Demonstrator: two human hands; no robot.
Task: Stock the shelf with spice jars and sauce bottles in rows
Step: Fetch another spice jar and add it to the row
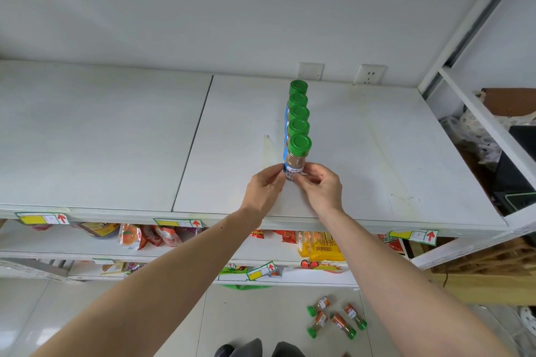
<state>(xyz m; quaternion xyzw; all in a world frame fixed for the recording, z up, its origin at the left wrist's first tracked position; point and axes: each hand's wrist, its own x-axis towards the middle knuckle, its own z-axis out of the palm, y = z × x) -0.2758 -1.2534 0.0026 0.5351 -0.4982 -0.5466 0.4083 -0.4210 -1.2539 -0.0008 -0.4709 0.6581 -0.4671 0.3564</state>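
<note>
On the white top shelf [116, 139], the left hand [265, 187] and right hand [319, 185] each close a fingertip grip on the front spice jar [295, 161], near the shelf's front edge. It heads one row of five green-capped jars. A nudge could topple the touching row like dominoes. Five more jars [336, 317] lie on the floor.

I'm seeing glossy green plastic caps [299, 144] topping clear, paper-labelled spice jars [294, 165] on the matt, scuffed white shelf [362, 153].
</note>
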